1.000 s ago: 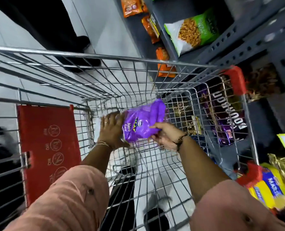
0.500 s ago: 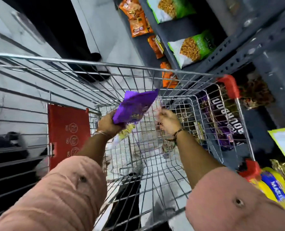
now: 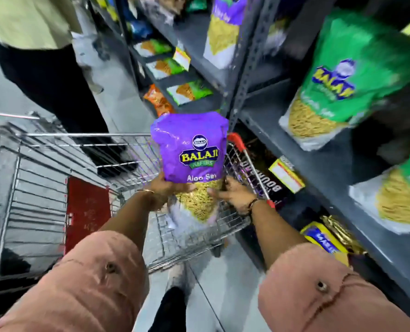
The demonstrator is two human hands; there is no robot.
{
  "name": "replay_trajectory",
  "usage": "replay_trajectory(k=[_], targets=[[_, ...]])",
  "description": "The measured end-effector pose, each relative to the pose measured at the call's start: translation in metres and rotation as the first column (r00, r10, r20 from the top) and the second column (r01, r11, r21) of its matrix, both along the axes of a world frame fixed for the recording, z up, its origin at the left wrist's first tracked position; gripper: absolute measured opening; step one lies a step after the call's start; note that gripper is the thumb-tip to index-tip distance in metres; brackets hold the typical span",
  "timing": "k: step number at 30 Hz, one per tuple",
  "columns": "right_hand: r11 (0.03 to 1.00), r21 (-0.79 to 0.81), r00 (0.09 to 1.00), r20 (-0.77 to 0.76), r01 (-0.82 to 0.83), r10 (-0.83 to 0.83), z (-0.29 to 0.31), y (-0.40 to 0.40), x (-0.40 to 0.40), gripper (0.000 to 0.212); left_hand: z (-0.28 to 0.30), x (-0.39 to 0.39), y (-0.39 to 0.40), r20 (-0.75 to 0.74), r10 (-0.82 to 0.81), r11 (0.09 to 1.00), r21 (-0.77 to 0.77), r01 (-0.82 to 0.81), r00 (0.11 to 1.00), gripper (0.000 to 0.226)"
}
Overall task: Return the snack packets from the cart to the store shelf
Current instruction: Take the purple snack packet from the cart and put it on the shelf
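Observation:
A purple snack packet (image 3: 191, 149) marked Aloo Sev stands upright in front of me, above the wire cart (image 3: 55, 164). My left hand (image 3: 164, 190) grips its lower left edge. My right hand (image 3: 235, 195) holds its lower right edge, fingers against the clear yellow part. The grey store shelf (image 3: 266, 121) rises to the right, carrying green packets (image 3: 343, 75) of the same brand.
A person in dark trousers (image 3: 50, 82) stands in the aisle beyond the cart. A red flap (image 3: 86, 209) hangs inside the cart's seat. Lower shelves hold a blue-and-yellow biscuit pack (image 3: 323, 238) and yellow price tags (image 3: 286, 174). More green and orange packets (image 3: 175, 92) line the far shelves.
The purple packet has come up out of the cart and turned upright, facing me. My right hand has taken hold of it again. My view has swung up toward the shelf.

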State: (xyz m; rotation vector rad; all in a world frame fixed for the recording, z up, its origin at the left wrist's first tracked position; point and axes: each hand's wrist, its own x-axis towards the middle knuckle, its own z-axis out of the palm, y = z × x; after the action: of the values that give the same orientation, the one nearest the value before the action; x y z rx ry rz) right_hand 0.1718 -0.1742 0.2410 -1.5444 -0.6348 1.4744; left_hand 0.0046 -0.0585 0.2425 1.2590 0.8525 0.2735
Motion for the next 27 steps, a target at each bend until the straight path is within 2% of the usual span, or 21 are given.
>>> replay_trajectory(k=[2,4,7,10,13,16,18,19,22,25,27], targets=[[0.993,0.074,0.995,0.019,0.097,-0.099,0.021,-0.017,0.008,0.066,0.031,0.017,-0.012,0.069,-0.042,0.999,0.001,0.042,0.997,0.048],[0.968,0.189,0.982,0.059,0.167,-0.181,0.052,-0.038,0.018,0.074,0.067,0.033,-0.025,0.138,-0.089,0.996,0.038,0.084,0.986,0.052],[0.917,0.326,0.952,0.122,0.228,-0.281,0.099,-0.057,0.036,0.076,0.115,0.058,-0.038,0.229,-0.099,0.993,0.084,0.081,0.968,0.077],[0.854,0.443,0.909,0.173,0.272,-0.38,0.157,-0.081,0.056,0.077,0.173,0.081,-0.059,0.295,-0.093,0.982,0.185,0.038,0.951,0.049],[0.788,0.555,0.866,0.22,0.267,-0.448,0.222,-0.102,0.069,0.075,0.235,0.1,-0.079,0.383,-0.055,0.958,0.28,-0.06,0.922,0.035],[0.711,0.662,0.806,0.274,0.237,-0.524,0.289,-0.12,0.082,0.059,0.297,0.124,-0.094,0.509,-0.063,0.929,0.345,-0.136,0.859,0.024],[0.644,0.727,0.759,0.276,0.236,-0.59,0.333,-0.13,0.09,0.065,0.339,0.14,-0.108,0.577,-0.103,0.907,0.389,-0.162,0.81,0.018],[0.613,0.754,0.735,0.276,0.234,-0.62,0.352,-0.133,0.098,0.069,0.359,0.149,-0.116,0.604,-0.136,0.904,0.4,-0.152,0.785,0.015],[0.553,0.8,0.636,0.305,0.233,-0.709,0.401,-0.151,0.119,0.074,0.405,0.187,-0.128,0.663,-0.222,0.912,0.401,-0.089,0.715,0.035],[0.482,0.833,0.525,0.291,0.272,-0.8,0.428,-0.17,0.151,0.068,0.436,0.233,-0.134,0.683,-0.337,0.908,0.419,0.03,0.648,0.01],[0.436,0.851,0.438,0.285,0.294,-0.852,0.439,-0.182,0.171,0.068,0.447,0.266,-0.138,0.689,-0.357,0.903,0.427,0.046,0.631,0.009]])
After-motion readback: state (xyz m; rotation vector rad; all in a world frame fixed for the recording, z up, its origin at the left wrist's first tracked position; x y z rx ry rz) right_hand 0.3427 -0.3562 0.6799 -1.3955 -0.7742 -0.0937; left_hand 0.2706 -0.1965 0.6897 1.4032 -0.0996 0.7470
